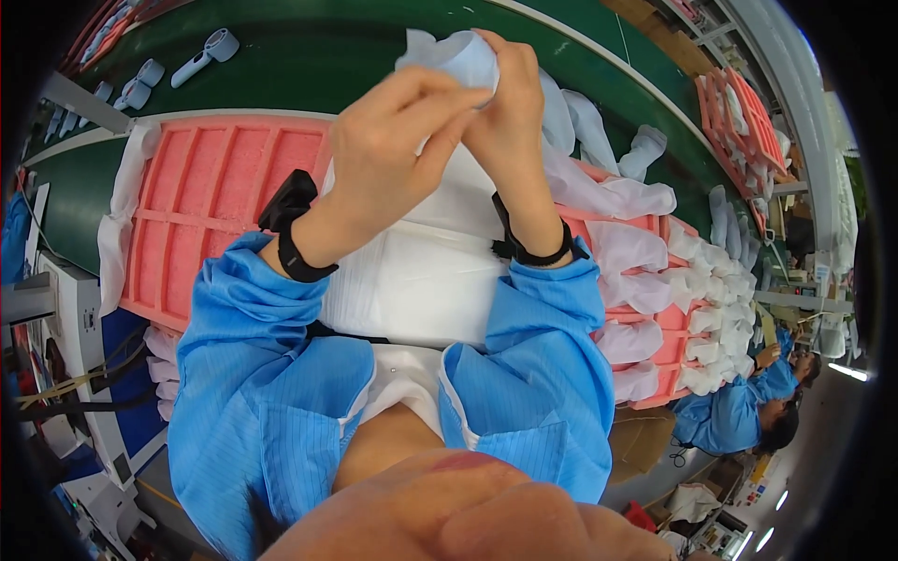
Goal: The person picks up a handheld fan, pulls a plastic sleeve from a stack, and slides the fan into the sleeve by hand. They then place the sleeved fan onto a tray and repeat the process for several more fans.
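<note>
In the head view, a pale bluish wrapped piece [463, 58] is held up in both hands, over the green work surface [318, 61]. The left hand [388, 140] has its thumb and forefinger pinched together at the near edge of this piece; the right hand [513, 98] has its fingers closed around the right side. Below the wrists, a stack of white sheets [407, 290] reaches near the body. On the left, the ribbed pink tray [223, 222] has its far edge along the green surface, and the green stretches between the held piece and a blue handled part [206, 58]. On the right, wrapped bundles [645, 271] crowd close, so the side room is narrower.
</note>
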Available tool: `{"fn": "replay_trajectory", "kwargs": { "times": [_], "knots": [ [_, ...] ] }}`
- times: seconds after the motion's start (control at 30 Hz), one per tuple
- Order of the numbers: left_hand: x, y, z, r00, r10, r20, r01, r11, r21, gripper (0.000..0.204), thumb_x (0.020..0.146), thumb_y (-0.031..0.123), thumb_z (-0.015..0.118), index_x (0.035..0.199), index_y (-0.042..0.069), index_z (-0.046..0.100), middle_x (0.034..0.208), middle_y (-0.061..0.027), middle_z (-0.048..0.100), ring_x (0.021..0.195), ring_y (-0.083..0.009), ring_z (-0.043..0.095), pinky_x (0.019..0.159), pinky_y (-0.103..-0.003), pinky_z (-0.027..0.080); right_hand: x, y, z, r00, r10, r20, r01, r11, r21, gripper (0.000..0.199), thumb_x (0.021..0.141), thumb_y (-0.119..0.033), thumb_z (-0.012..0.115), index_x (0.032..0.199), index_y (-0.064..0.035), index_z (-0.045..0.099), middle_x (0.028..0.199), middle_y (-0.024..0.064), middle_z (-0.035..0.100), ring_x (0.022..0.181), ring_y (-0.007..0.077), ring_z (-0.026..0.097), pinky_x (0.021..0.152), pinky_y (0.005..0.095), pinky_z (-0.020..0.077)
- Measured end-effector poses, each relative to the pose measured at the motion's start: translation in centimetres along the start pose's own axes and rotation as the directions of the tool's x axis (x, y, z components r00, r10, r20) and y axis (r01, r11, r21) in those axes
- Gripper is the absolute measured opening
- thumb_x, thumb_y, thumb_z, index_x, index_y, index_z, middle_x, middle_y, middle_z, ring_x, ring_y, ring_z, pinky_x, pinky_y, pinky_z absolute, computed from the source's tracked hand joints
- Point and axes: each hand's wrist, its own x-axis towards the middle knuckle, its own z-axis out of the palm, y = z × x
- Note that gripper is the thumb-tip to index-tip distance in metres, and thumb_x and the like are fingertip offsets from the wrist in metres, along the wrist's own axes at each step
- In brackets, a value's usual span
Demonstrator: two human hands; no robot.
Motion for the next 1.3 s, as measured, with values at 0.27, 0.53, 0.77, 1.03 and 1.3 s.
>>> {"fn": "replay_trajectory", "kwargs": {
  "times": [0.27, 0.53, 0.77, 1.03, 1.3],
  "knots": [
    [1.7, -3.3, -1.1, 0.996, -0.082, 0.047, 0.088, 0.987, -0.137, 0.044, 0.069, 0.001, 0.070, 0.111, 0.011, 0.062, 0.106, -0.0081, 0.058, 0.086, -0.0212, 0.060, 0.072, -0.026, 0.049, -0.1, -3.5, -1.8, 0.909, 0.242, 0.339, -0.416, 0.543, 0.729, 0.074, 0.059, -0.003, 0.077, 0.127, -0.0017, 0.047, 0.116, 0.0139, 0.052, 0.108, 0.0259, 0.052, 0.082, 0.0340, 0.0459],
    [2.4, -3.0, -3.6, 0.954, -0.235, 0.184, 0.295, 0.648, -0.702, 0.042, 0.070, 0.007, 0.076, 0.109, 0.007, 0.060, 0.128, -0.0089, 0.045, 0.104, -0.0176, 0.053, 0.084, -0.028, 0.045, -0.4, -1.0, -1.1, 0.858, -0.072, 0.509, -0.198, 0.868, 0.456, 0.064, 0.061, -0.009, 0.076, 0.119, -0.0033, 0.050, 0.098, 0.0136, 0.059, 0.092, 0.0284, 0.061, 0.068, 0.0367, 0.0500],
    [1.1, -3.3, -1.7, 0.957, -0.173, -0.233, 0.110, 0.959, -0.261, 0.038, 0.067, 0.011, 0.080, 0.101, 0.007, 0.062, 0.123, -0.0093, 0.046, 0.105, -0.0182, 0.049, 0.082, -0.029, 0.043, -0.1, -1.6, -1.0, 0.985, 0.152, 0.078, -0.132, 0.969, -0.210, 0.038, 0.066, -0.004, 0.070, 0.101, -0.0021, 0.054, 0.084, 0.0157, 0.062, 0.073, 0.0382, 0.059, 0.059, 0.0410, 0.0475],
    [2.0, -2.1, -2.2, 0.961, 0.033, -0.276, -0.006, 0.995, 0.097, 0.018, 0.068, 0.013, 0.079, 0.077, 0.006, 0.066, 0.102, -0.0070, 0.054, 0.091, -0.0177, 0.053, 0.072, -0.028, 0.044, 0.4, -2.7, -1.6, 0.932, 0.336, 0.138, -0.356, 0.920, 0.163, 0.039, 0.073, -0.009, 0.071, 0.107, -0.0007, 0.054, 0.091, 0.0135, 0.062, 0.076, 0.0246, 0.059, 0.066, 0.0323, 0.0468],
    [6.8, -17.9, -3.2, 0.793, -0.576, 0.198, 0.554, 0.817, 0.158, 0.040, 0.071, 0.039, 0.076, 0.091, 0.006, 0.066, 0.105, -0.0121, 0.055, 0.086, -0.0249, 0.059, 0.077, -0.032, 0.048, -0.3, 4.1, -1.0, 0.520, 0.620, 0.587, -0.853, 0.410, 0.322, 0.049, 0.082, -0.015, 0.065, 0.123, 0.0035, 0.048, 0.112, 0.0118, 0.058, 0.104, 0.0170, 0.053, 0.091, 0.0292, 0.0395]
  ]
}}
